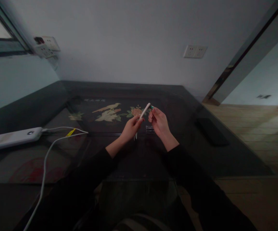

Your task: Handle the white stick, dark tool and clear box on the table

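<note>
My left hand [131, 127] is closed around a slender white stick-like thing [144, 110] with a rounded upper end, slanting up to the right. Close to that end, my right hand [159, 121] pinches a small green thing [152, 107] between thumb and fingers. Its kind is too small to make out, and I cannot tell whether it touches the white thing. Below my left hand a thin white strip [136, 136] shows. On the dark table [139, 160], between my wrists, lies a small shiny thing with pale stripes [150, 129].
A white power bank-like device [13, 138] lies at the left, its white cable [45, 157] with a yellow tag [71, 132] running toward me. A dark flat thing, perhaps a phone [211, 132], lies at the right. Wall sockets [195, 51] are behind the table.
</note>
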Available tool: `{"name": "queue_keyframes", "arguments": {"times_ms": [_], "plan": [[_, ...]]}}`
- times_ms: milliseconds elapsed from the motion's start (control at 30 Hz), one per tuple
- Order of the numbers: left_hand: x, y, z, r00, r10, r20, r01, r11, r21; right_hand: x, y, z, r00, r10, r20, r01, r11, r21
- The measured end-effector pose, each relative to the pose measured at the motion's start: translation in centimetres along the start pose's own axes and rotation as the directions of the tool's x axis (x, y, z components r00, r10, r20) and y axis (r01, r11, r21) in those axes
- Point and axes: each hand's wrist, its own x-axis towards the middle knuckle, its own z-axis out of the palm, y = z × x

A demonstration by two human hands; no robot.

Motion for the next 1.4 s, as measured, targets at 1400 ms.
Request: {"name": "queue_keyframes", "arguments": {"times_ms": [1400], "plan": [[-0.14,0.24,0.03,0.999,-0.022,0.048,0.025,0.998,-0.057,0.06,0.13,-0.28,1.0,-0.014,-0.005,0.014,0.999,-0.033]]}}
